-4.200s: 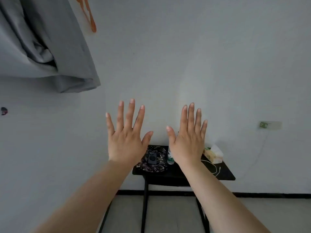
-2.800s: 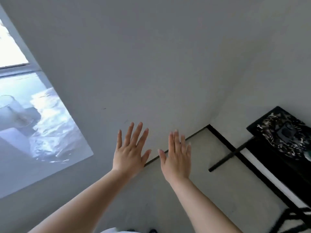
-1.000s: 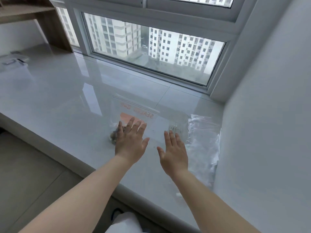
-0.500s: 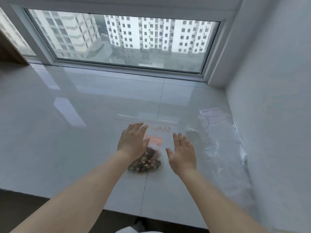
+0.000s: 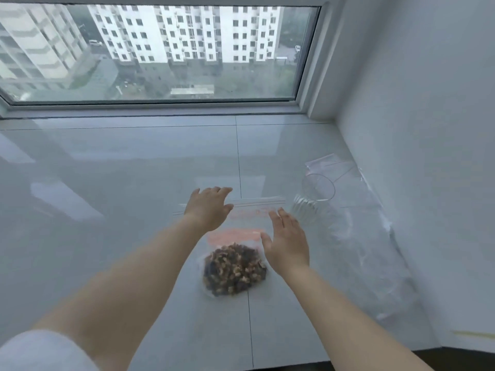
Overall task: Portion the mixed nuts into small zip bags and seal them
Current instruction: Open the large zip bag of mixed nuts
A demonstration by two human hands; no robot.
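Both hands, left [image 5: 207, 211] and right [image 5: 288, 241], hover flat-fingered (holding nothing) over the nut bag [image 5: 235, 253].

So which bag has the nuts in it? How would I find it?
Look at the shiny white ledge under the big window. Between the two hands lies a big clear zip bag with a brown heap of mixed nuts at its near end. The clear bags by the right wall show no nuts.
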